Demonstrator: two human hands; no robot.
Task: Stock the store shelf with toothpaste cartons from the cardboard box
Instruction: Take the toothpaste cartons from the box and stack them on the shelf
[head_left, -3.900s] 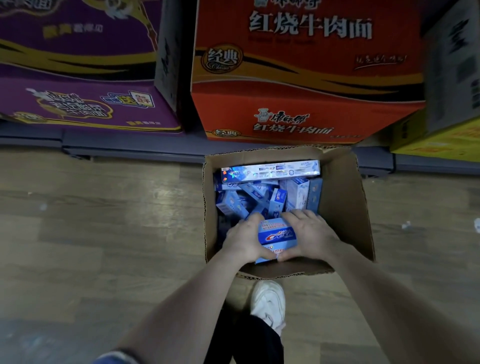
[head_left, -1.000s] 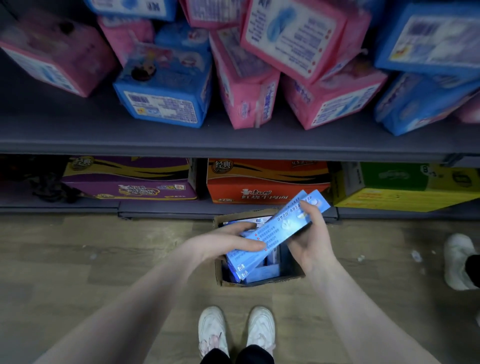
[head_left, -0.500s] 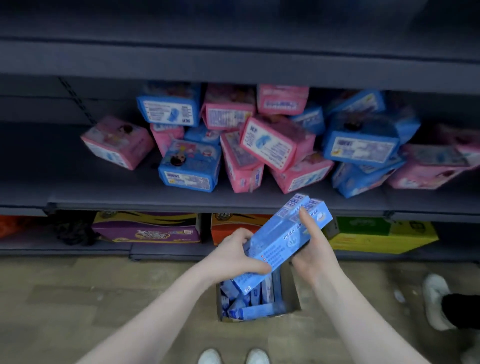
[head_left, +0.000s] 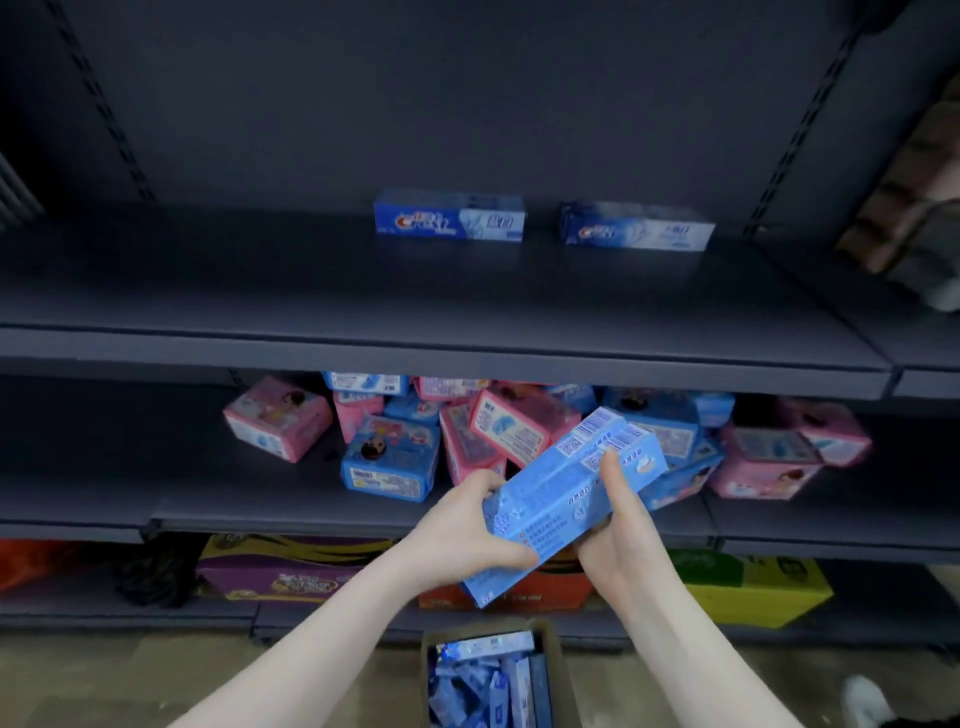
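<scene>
While both hands hold a bundle of light-blue toothpaste cartons (head_left: 566, 499) tilted in front of the middle shelf, left hand (head_left: 467, 535) grips the lower end with fingers curled round it, right hand (head_left: 618, 530) cups the underside, thumb pressed on top. Upper shelf (head_left: 415, 358) carries two toothpaste cartons lying flat near the back, one left (head_left: 449, 222), one right (head_left: 636, 234), apart. Cardboard box (head_left: 558, 670) sits on the floor below, more cartons inside. Pink and blue packs (head_left: 389, 462) are piled on the middle shelf.
</scene>
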